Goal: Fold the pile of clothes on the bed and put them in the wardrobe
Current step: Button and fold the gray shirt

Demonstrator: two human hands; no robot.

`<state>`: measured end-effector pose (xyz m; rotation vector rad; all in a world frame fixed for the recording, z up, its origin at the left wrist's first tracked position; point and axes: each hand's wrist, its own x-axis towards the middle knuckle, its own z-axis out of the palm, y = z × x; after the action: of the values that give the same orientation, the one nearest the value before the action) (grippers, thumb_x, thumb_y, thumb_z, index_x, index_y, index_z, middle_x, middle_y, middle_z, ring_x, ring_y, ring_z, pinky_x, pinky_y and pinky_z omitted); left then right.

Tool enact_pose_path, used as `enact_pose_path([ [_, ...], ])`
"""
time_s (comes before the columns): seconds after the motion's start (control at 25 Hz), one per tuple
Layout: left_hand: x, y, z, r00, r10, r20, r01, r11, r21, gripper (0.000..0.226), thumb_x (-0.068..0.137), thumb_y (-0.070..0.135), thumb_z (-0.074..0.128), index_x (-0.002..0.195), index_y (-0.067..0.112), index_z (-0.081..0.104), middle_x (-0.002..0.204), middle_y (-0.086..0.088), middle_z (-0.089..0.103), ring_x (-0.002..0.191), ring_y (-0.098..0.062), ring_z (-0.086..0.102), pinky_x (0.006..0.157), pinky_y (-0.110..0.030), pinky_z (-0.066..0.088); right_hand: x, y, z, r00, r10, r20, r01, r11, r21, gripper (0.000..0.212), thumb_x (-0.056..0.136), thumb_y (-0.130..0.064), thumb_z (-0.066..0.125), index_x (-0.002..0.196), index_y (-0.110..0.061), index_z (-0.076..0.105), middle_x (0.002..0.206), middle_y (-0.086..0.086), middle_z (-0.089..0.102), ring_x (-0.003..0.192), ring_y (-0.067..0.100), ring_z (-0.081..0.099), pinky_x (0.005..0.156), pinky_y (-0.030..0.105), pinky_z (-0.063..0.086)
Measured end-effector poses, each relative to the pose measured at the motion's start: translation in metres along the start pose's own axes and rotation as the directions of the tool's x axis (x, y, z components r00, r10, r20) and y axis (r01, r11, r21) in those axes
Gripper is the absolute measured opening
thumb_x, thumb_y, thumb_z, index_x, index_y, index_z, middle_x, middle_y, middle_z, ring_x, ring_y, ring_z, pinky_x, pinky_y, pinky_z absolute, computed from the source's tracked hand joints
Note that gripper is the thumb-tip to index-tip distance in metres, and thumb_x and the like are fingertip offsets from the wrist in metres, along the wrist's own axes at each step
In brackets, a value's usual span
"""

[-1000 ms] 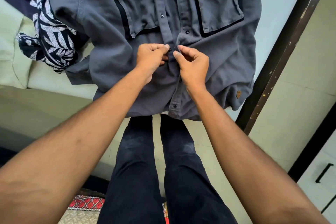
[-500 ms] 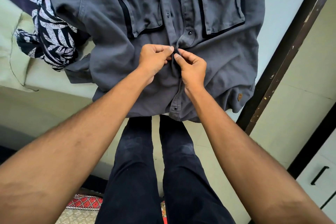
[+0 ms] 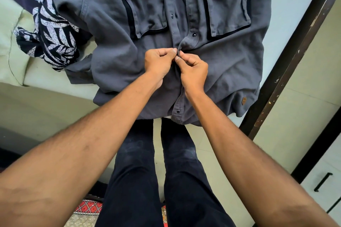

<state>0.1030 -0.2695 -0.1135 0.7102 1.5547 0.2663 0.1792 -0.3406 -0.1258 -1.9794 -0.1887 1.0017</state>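
matt grey cloth shirt, glossy buttons

pale floor, dark scuffed post, patterned rug

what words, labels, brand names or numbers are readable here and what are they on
None can be read.
Brown tab on the hem of the grey shirt: too small to tell if it bears any mark.
Leaf-print cloth: pattern only, no lettering.

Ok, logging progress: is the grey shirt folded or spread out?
Spread out. The grey shirt lies front up, both chest pockets showing; left hand and right hand pinch its placket.
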Motion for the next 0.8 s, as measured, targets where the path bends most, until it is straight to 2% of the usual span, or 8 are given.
enact_pose_path([
  [0.08, 0.000, -0.002, 0.004, 0.999, -0.009, -0.034, 0.009, 1.000, -0.012, 0.010, 0.091, 0.015, 0.072, 0.084, 0.017, 0.079, 0.080, 0.006, 0.076, 0.078, -0.003, 0.069, 0.078, -0.020, 0.056, -0.001, 0.002, 0.001, 1.000, 0.021, -0.013, -0.020, 0.999, 0.030, 0.018, 0.085, 0.000, 0.078, 0.102, -0.002, 0.079, 0.101, 0.006, 0.076, 0.098, 0.013, 0.073, 0.091, 0.026, 0.056],
  [0.2, -0.001, -0.001, 0.010, 0.996, -0.024, -0.090, 0.022, 1.000, -0.019, 0.007, 0.090, 0.017, 0.074, 0.087, 0.016, 0.080, 0.087, 0.002, 0.078, 0.087, -0.008, 0.072, 0.088, -0.027, 0.059, -0.001, 0.001, 0.003, 0.993, 0.115, -0.019, -0.111, 0.981, 0.162, 0.020, 0.087, 0.003, 0.076, 0.106, -0.001, 0.077, 0.105, 0.010, 0.077, 0.102, 0.017, 0.073, 0.092, 0.026, 0.056],
  [0.32, -0.002, 0.000, 0.014, 0.992, -0.029, -0.120, 0.026, 0.999, -0.029, 0.007, 0.089, 0.018, 0.075, 0.090, 0.015, 0.081, 0.089, 0.002, 0.078, 0.091, -0.008, 0.073, 0.089, -0.028, 0.059, 0.000, 0.001, 0.005, 0.985, 0.174, -0.012, -0.168, 0.962, 0.218, 0.023, 0.088, 0.004, 0.074, 0.110, 0.000, 0.076, 0.107, 0.011, 0.077, 0.103, 0.016, 0.074, 0.096, 0.028, 0.057],
  [0.48, -0.001, -0.001, 0.010, 0.997, -0.048, -0.057, 0.047, 0.998, -0.033, 0.008, 0.090, 0.017, 0.072, 0.090, 0.015, 0.080, 0.090, 0.001, 0.078, 0.095, -0.011, 0.073, 0.090, -0.028, 0.058, 0.003, 0.001, 0.006, 0.991, 0.126, -0.054, -0.120, 0.987, 0.111, 0.021, 0.087, -0.001, 0.076, 0.107, -0.006, 0.078, 0.103, 0.004, 0.078, 0.101, 0.011, 0.073, 0.096, 0.030, 0.057],
  [0.6, 0.000, 0.001, 0.004, 0.998, -0.055, 0.009, 0.055, 0.998, -0.038, 0.013, 0.092, 0.015, 0.069, 0.085, 0.019, 0.078, 0.088, 0.001, 0.078, 0.096, -0.012, 0.072, 0.091, -0.027, 0.057, 0.004, 0.001, 0.006, 0.994, 0.110, -0.029, -0.107, 0.991, 0.079, 0.020, 0.087, -0.001, 0.076, 0.106, -0.005, 0.078, 0.103, 0.002, 0.078, 0.101, 0.009, 0.073, 0.095, 0.026, 0.056],
  [0.68, 0.001, -0.002, 0.002, 0.998, -0.054, 0.041, 0.056, 0.998, -0.035, 0.013, 0.092, 0.010, 0.067, 0.095, 0.016, 0.078, 0.097, -0.002, 0.077, 0.102, -0.013, 0.071, 0.096, -0.028, 0.055, 0.006, 0.002, 0.005, 0.995, 0.095, -0.025, -0.093, 0.994, 0.056, 0.020, 0.086, -0.001, 0.077, 0.106, -0.005, 0.078, 0.101, 0.001, 0.077, 0.100, 0.008, 0.073, 0.093, 0.024, 0.055],
  [0.8, 0.000, -0.006, 0.002, 0.997, -0.037, 0.072, 0.040, 0.999, -0.036, 0.028, 0.089, 0.002, 0.069, 0.117, 0.004, 0.071, 0.116, -0.005, 0.072, 0.114, -0.015, 0.067, 0.105, -0.031, 0.050, 0.007, 0.003, 0.004, 0.993, 0.113, -0.017, -0.111, 0.991, 0.070, 0.020, 0.086, 0.001, 0.076, 0.105, -0.005, 0.078, 0.103, 0.003, 0.077, 0.102, 0.011, 0.073, 0.095, 0.025, 0.056],
])
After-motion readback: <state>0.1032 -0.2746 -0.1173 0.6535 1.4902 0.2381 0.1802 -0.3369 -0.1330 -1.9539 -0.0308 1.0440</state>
